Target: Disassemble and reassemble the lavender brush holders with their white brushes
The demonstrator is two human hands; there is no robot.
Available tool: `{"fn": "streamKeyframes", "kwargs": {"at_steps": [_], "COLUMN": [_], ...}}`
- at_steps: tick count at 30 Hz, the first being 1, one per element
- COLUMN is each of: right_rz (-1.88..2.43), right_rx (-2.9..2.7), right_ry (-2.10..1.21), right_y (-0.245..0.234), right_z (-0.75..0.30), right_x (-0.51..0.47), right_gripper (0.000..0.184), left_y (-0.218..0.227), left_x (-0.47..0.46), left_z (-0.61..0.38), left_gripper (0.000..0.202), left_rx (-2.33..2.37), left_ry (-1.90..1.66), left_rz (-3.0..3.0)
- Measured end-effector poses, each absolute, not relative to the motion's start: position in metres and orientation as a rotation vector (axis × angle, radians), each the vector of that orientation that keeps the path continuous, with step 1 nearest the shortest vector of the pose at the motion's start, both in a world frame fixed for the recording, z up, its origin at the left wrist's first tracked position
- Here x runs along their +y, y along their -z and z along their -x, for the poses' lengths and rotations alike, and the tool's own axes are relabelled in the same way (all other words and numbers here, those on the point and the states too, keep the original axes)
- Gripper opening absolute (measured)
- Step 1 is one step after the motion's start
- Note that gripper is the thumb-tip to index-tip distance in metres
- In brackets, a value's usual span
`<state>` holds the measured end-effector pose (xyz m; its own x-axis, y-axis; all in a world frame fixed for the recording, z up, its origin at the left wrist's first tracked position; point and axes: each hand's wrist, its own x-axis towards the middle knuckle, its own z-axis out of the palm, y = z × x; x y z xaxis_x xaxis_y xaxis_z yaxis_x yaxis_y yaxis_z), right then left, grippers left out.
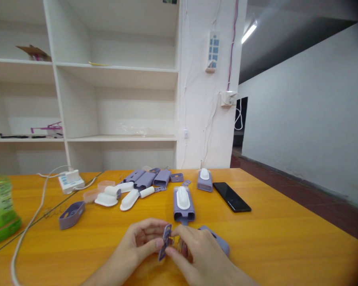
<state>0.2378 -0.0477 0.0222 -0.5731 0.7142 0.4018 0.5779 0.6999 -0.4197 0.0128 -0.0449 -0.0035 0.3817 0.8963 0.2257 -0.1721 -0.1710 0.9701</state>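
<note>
My left hand (137, 242) pinches a small flat purple plastic plate (164, 248) on edge between thumb and fingers. From the other side, the fingers of my right hand (201, 252) close on a small shiny wire piece (172, 241), perhaps a spring, against the plate. Fingers partly hide it. Just beyond my hands, a purple housing with a white oval cap (183, 198) lies on the table. Another purple housing piece (217, 240) sits beside my right hand, partly covered by it.
On the orange wooden table (271, 246) lie a black phone (232, 196), a capped purple housing (204, 180), several purple shells (145, 180), white parts (129, 200) and a purple ring-shaped part (72, 215). A green bottle (1, 210), power strip (71, 181) and white cable (37, 214) are at left.
</note>
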Motion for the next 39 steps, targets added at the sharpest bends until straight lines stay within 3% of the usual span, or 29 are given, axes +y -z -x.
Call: {"fn": "streamKeyframes", "kwargs": {"at_steps": [18,24,39], "right_rz": [1.011,1.037,1.095], "right_rx": [-2.323,-2.300,-2.314], "right_ry": [-0.291,-0.293,-0.309], "right_y": [-0.026,-0.027,-0.023], "right_z": [-0.231,-0.233,-0.227], "right_x": [-0.051,-0.051,-0.053], "right_gripper": [0.010,0.011,0.013], "left_y": [-0.004,-0.001,-0.001], "left_x": [-0.050,-0.052,-0.070], "left_z": [-0.018,-0.021,-0.035], "left_gripper": [0.034,0.046,0.035], "left_rx": [0.655,0.592,0.950], "left_ry": [-1.058,-1.017,-1.128], "left_rz": [-1.336,-1.340,-1.642]}}
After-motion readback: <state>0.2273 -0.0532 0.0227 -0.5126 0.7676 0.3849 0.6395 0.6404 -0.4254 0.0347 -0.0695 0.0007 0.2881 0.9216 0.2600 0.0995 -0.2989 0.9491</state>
